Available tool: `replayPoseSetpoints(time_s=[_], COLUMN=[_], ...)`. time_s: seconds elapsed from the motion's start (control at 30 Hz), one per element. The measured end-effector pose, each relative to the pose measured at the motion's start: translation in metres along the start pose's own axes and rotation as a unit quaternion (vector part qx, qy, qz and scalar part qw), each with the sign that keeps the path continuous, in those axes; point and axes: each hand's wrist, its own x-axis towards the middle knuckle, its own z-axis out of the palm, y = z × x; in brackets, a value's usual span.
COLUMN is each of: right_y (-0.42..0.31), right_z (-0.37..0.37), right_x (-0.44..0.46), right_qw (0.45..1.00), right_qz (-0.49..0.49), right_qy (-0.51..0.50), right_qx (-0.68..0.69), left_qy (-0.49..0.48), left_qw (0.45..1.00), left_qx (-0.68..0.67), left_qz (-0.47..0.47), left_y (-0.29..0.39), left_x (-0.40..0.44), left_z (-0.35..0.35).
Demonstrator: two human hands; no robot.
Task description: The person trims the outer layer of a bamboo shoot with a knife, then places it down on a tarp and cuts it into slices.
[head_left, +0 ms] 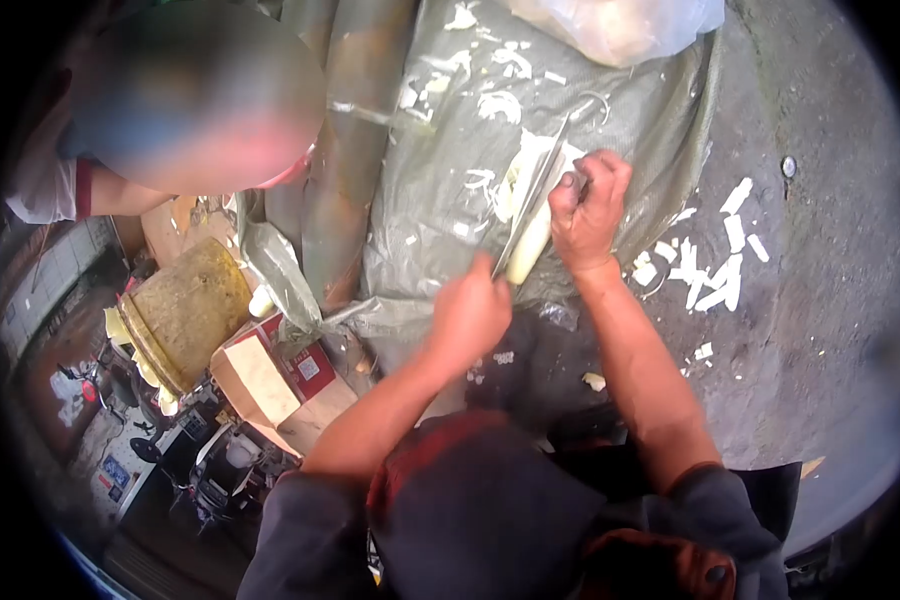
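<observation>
My left hand [473,308] is closed round the handle end of a long knife [538,196]. The blade slants up and to the right, along the side of a long, pale yellow-white vegetable [530,245] whose kind I cannot make out. With fingers curled, my right hand [590,208] grips the vegetable close beside the blade; its far part is partly hidden by the knife and fingers. Under it spreads a grey-green plastic sheet [420,210], strewn with white cut pieces [500,105].
A filled translucent bag [630,30] lies at the top. More white pieces [710,275] are on the ground at right. At left are a dirty yellow bucket [195,310] and an opened cardboard box [260,375]. Another person's arm [120,190] shows at upper left, near a blurred blade [360,112].
</observation>
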Motion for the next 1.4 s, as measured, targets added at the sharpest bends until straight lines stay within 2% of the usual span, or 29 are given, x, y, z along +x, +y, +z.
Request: replayPoseSetpoints(time_s=[0.13, 0.27, 0.3, 0.37, 0.47, 0.6, 0.7, 0.8, 0.93, 0.97, 1.17, 1.3, 1.4], right_y=[-0.002, -0.010, -0.010, -0.008, -0.018, -0.025, -0.026, -0.029, -0.027, -0.029, -0.019, -0.004, -0.012], right_z=[-0.001, -0.003, -0.003, -0.002, -0.001, -0.005, -0.016, -0.022, -0.027, -0.029, -0.027, -0.022, -0.023], right_x=[0.004, 0.007, 0.008, 0.007, 0.006, 0.011, 0.013, 0.017, 0.006, 0.002, -0.007, -0.006, -0.003], right_qw=[1.000, 0.997, 0.997, 0.998, 0.989, 0.987, 0.972, 0.966, 0.986, 0.991, 0.986, 0.986, 0.986], right_qz=[-0.007, 0.081, 0.071, 0.054, 0.140, 0.143, 0.230, 0.216, 0.166, 0.124, 0.138, 0.078, 0.129], right_qy=[0.005, -0.008, 0.005, 0.031, 0.044, 0.031, 0.034, 0.084, 0.026, 0.026, 0.034, 0.053, 0.028], right_qx=[-0.011, 0.010, 0.008, -0.001, 0.011, -0.060, 0.018, 0.118, 0.010, -0.048, -0.089, -0.137, -0.105], left_qy=[0.033, 0.038, 0.044, 0.017, -0.008, -0.020, -0.027, -0.023, 0.002, 0.006, 0.004, -0.022, -0.038], left_qw=[0.998, 0.998, 0.996, 0.999, 0.998, 0.997, 0.996, 0.997, 0.999, 0.999, 0.993, 0.991, 0.990], left_qx=[0.009, -0.010, -0.025, 0.015, 0.056, 0.071, 0.090, 0.070, 0.016, 0.008, -0.016, 0.018, 0.050], left_qz=[0.053, 0.055, 0.067, 0.032, 0.011, 0.018, 0.011, 0.034, 0.048, 0.042, 0.117, 0.134, 0.128], left_y=[0.001, -0.010, -0.013, -0.022, -0.053, -0.075, -0.086, -0.113, -0.123, -0.119, -0.063, -0.037, -0.031], left_x=[0.018, 0.005, 0.007, -0.004, -0.035, -0.051, -0.063, -0.081, -0.093, -0.091, -0.049, -0.032, -0.027], left_z=[0.007, 0.004, 0.004, 0.003, 0.003, -0.002, -0.006, -0.009, -0.022, -0.023, -0.027, -0.027, -0.025])
